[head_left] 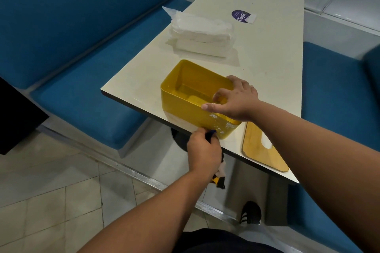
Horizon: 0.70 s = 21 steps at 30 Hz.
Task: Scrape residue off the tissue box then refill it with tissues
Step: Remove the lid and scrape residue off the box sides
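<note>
At mid-frame the box (185, 98) sits at the tabletop (267, 57) edge, right hand (236, 98) gripping its rim, left hand (203, 150) clenching a scraper (211, 133); hard strokes could push it off.

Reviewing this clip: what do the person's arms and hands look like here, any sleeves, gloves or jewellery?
Both forearms are bare as far as the view shows, with no sleeves in sight. The left hand and right hand wear no gloves, and neither wrist shows a watch or band. Whether any fingers carry a ring is too unclear to tell.
</note>
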Each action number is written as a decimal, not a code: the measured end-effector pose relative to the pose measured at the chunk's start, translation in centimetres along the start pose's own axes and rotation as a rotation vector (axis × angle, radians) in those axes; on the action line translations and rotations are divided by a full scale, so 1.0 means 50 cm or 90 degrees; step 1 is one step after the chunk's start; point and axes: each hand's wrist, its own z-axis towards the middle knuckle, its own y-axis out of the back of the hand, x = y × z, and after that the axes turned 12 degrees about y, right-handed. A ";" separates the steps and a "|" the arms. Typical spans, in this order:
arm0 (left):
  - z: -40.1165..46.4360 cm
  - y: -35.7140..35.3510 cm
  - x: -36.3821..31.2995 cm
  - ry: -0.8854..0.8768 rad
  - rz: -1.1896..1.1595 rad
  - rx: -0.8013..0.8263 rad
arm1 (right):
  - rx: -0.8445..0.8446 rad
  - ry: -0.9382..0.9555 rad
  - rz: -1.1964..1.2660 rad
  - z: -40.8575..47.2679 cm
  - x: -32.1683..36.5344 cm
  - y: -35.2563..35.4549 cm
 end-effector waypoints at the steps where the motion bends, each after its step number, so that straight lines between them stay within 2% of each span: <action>1: -0.006 -0.008 0.002 0.007 0.020 0.027 | -0.002 0.001 -0.001 0.000 0.000 -0.001; 3: -0.003 -0.005 0.004 0.019 0.022 0.030 | -0.002 0.001 -0.001 0.001 0.000 -0.002; 7: 0.016 0.015 0.001 0.026 -0.034 -0.048 | -0.002 -0.003 -0.002 0.003 -0.001 -0.004; 12: -0.013 -0.020 0.004 0.029 0.033 0.044 | -0.003 -0.007 -0.004 0.005 -0.003 -0.006; 17: 0.002 -0.001 0.001 0.020 0.000 -0.004 | -0.005 -0.003 -0.008 0.004 -0.001 -0.004; 21: -0.012 -0.017 0.000 0.029 0.035 0.059 | 0.011 -0.004 -0.001 0.003 -0.001 -0.002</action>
